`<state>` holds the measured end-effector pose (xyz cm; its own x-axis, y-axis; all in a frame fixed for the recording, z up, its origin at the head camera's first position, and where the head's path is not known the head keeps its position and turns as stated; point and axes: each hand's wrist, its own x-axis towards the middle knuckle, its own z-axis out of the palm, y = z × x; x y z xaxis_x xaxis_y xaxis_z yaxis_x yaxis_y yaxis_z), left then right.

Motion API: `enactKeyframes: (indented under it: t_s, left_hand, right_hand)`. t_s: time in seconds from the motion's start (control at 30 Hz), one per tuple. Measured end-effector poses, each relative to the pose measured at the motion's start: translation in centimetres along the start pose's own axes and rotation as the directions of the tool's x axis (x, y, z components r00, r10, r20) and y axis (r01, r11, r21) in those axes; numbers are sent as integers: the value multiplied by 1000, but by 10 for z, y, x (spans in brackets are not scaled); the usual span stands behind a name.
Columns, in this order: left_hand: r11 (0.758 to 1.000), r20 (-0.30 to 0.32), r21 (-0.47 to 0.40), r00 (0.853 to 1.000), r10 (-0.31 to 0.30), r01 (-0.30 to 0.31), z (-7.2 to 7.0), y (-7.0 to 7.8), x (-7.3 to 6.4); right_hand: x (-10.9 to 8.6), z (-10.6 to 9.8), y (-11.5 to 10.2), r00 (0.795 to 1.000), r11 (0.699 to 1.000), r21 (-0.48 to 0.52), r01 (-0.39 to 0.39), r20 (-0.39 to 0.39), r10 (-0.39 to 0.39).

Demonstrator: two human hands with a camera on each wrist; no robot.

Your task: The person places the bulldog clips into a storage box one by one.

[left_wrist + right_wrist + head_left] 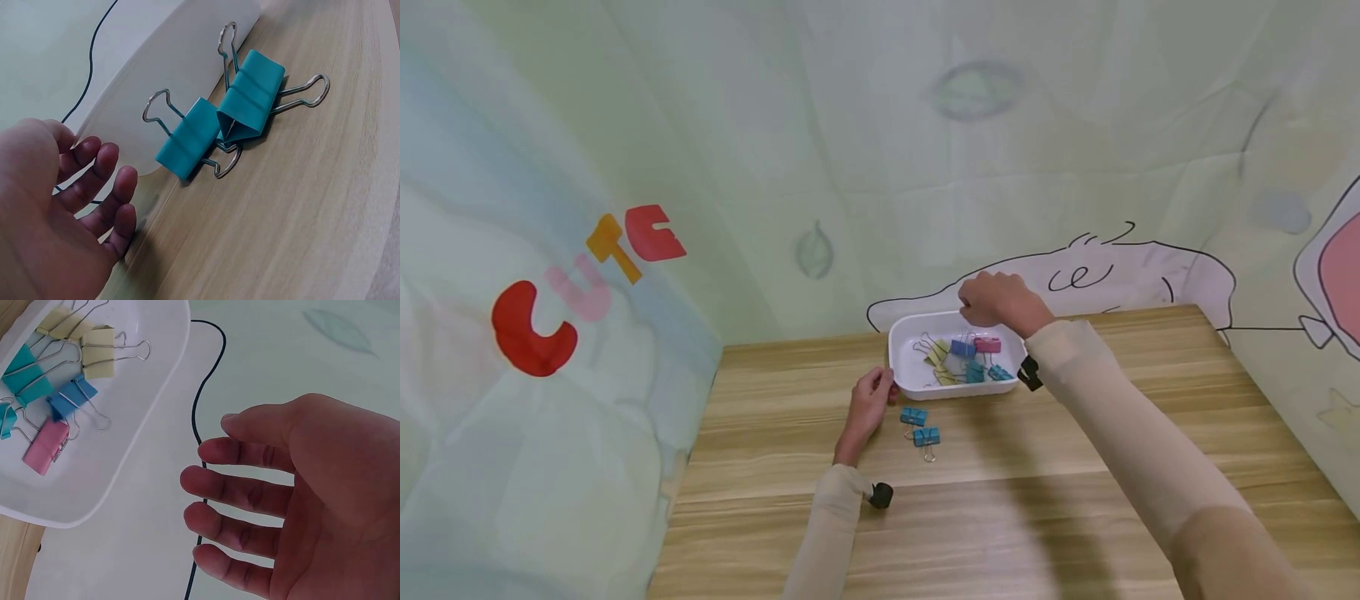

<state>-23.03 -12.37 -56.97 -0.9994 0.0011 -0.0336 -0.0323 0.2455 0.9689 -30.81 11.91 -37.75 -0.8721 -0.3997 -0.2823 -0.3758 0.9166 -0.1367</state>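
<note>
A white plastic tray (958, 389) holds several binder clips in yellow, teal, blue and pink. At its left front corner, my left hand (868, 404) pinches the rim between thumb and fingertips. Two teal binder clips (189, 139) (251, 94) lie on the table close to that hand, outside the tray. My right hand (1000, 300) is raised over the tray's back right edge. Seen from the right wrist, this hand (300, 494) is empty, its fingers loosely bent and spread apart. Inside the tray, the blue clip (74, 397) looks slightly blurred beside the pink clip (47, 447).
The tray stands on a wood-grain table (775, 425), near its back edge. Behind the table hangs a printed cloth (850, 167) with leaf shapes and a line drawing. Each wrist carries a small black device, one at the left wrist (882, 496).
</note>
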Motion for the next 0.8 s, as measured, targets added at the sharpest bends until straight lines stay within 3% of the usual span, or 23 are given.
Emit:
enactKeyframes:
  t_s: [0.3, 0.33, 0.8]
  left_hand:
    - [1000, 10, -13, 1000, -3, 3, -1, 6, -3]
    - [1000, 4, -8, 1000, -3, 4, -1, 0, -1]
    - [1000, 10, -25, 1000, -10, 10, -1, 0, 0]
  right_hand:
    - [-5, 6, -4, 1000, 999, 31, 17, 5, -17]
    - [-5, 7, -4, 1000, 999, 32, 17, 6, -18]
    - [-18, 31, -15, 999, 999, 37, 37, 33, -38]
